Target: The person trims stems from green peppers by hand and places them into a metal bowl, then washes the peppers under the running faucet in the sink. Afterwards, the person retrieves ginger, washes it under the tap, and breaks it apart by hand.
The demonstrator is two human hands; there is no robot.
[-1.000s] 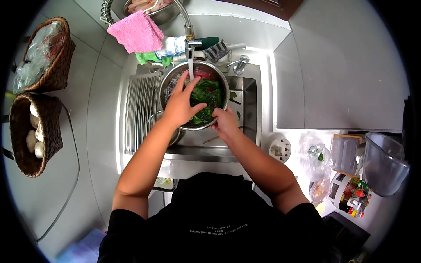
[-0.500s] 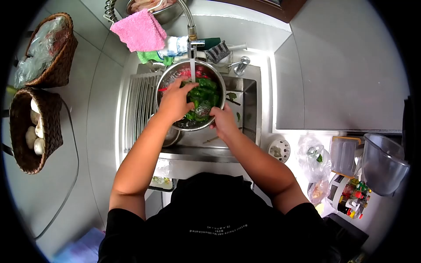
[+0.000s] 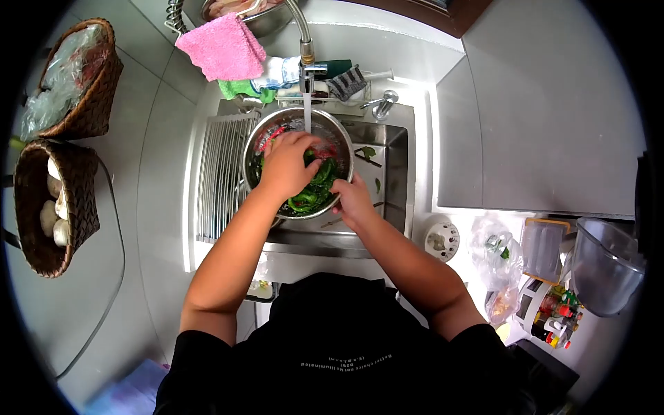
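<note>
A round metal bowl (image 3: 351, 153) is over the sink, holding water, glossy dark green vegetable pieces (image 3: 315, 196) and some red ones (image 3: 270, 137) that look like peppers. Into it falls a stream of water (image 3: 308, 116) from the faucet (image 3: 306, 77). My left hand (image 3: 287, 166) rests on the pieces inside the bowl, fingers apart and thumb spread; some fingertips are hidden in water. At the bowl's near right edge, my right hand (image 3: 354, 200) grips the rim, thumb at the rim and fingers underneath.
Left of the bowl lies a slatted drying rack (image 3: 225, 173). Green scraps (image 3: 369, 151) lie in the sink basin (image 3: 396, 162). A pink cloth (image 3: 223, 47) hangs near the faucet. Two woven baskets (image 3: 83, 200) (image 3: 104, 90) are at left; a clear pitcher (image 3: 602, 266) and bottles stand at right.
The bowl has shifted slightly down and left, tilting a little. My left hand has moved across the pieces, and the green ones now bunch toward the near side, with more red showing.
</note>
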